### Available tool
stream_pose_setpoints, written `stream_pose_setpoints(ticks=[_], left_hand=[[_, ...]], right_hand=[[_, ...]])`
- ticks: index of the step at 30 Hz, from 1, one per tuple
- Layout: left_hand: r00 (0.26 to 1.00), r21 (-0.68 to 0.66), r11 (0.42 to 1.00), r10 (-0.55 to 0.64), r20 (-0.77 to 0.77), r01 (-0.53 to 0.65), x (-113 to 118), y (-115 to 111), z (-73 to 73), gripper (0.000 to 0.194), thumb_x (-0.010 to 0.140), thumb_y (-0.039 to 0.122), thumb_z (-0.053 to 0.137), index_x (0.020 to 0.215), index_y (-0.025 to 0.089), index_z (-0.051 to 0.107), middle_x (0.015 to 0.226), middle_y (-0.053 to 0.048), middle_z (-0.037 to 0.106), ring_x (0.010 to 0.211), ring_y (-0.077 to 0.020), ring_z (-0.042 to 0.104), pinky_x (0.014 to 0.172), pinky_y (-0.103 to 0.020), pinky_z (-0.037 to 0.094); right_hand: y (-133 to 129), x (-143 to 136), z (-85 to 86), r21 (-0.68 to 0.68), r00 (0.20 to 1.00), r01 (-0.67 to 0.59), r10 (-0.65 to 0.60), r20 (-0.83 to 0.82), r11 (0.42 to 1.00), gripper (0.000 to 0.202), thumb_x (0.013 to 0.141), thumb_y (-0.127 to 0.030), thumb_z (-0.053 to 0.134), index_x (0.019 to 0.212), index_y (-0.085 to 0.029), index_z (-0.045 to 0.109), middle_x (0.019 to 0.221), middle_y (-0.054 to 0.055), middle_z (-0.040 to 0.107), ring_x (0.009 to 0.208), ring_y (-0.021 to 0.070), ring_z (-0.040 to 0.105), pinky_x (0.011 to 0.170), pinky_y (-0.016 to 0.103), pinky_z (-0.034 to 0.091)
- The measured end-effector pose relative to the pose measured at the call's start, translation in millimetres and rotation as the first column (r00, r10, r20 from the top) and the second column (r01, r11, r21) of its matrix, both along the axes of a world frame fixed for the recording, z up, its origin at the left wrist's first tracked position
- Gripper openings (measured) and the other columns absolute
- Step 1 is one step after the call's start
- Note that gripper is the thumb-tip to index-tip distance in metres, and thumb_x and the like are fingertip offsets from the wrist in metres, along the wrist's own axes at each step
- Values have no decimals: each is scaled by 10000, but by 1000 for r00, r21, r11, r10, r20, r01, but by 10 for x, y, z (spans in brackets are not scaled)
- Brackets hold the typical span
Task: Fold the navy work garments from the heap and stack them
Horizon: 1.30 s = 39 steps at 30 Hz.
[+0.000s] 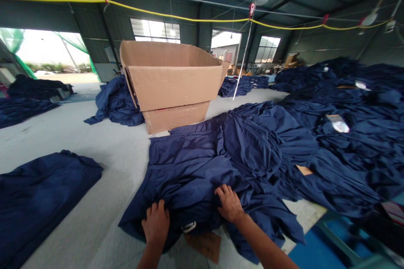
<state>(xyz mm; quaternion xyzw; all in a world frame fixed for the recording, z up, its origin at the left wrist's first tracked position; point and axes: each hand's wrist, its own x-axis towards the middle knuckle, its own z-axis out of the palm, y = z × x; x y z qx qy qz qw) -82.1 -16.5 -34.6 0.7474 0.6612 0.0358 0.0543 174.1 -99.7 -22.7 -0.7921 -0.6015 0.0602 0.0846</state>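
Observation:
A navy blue garment (189,172) lies spread and wrinkled on the pale table in front of me. My left hand (156,223) grips its near left part, with the fingers curled into the cloth. Further right, my right hand (229,204) has its fingers bent over the same garment, holding a fold. Between my hands, a small white label (188,227) shows at the near edge of the cloth. A brown cardboard tag (206,246) sticks out below it. The fingertips of both hands are partly hidden in the fabric.
A large open cardboard box (176,88) stands beyond the garment. Heaped navy clothes (356,113) fill the right side, with another folded navy piece (47,197) at left. A yellow cable (189,19) runs overhead, and a white cord (243,65) hangs behind the box.

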Motion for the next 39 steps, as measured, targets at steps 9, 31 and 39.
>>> stream_pose_setpoints(ticks=[9, 31, 39], left_hand=[[922, 266, 964, -74, 380, -32, -183, 196, -53, 301, 863, 237, 326, 1036, 132, 549, 1035, -123, 611, 980, -223, 565, 862, -341, 440], [930, 9, 959, -278, 239, 284, 24, 108, 561, 312, 734, 51, 384, 757, 237, 633, 922, -5, 652, 933, -140, 572, 840, -271, 411], [972, -135, 963, -233, 16, 233, 441, 61, 244, 669, 802, 190, 479, 1411, 333, 244, 1477, -55, 333, 1356, -331, 247, 1022, -590, 266]], right_hand=[[-8, 162, -98, 302, 956, 246, -180, -230, 921, 476, 637, 23, 350, 1021, -203, 516, 1049, 65, 581, 1016, 162, 546, 910, 256, 409], [184, 243, 513, 89, 950, 36, -7, -312, 995, 364, 796, -169, 381, 1022, -247, 656, 1074, 37, 652, 1066, 195, 521, 932, 346, 368], [805, -87, 346, -88, 957, 181, -196, -216, 980, 292, 886, -335, 414, 1066, -221, 614, 1025, 61, 659, 975, 197, 583, 815, 296, 420]])
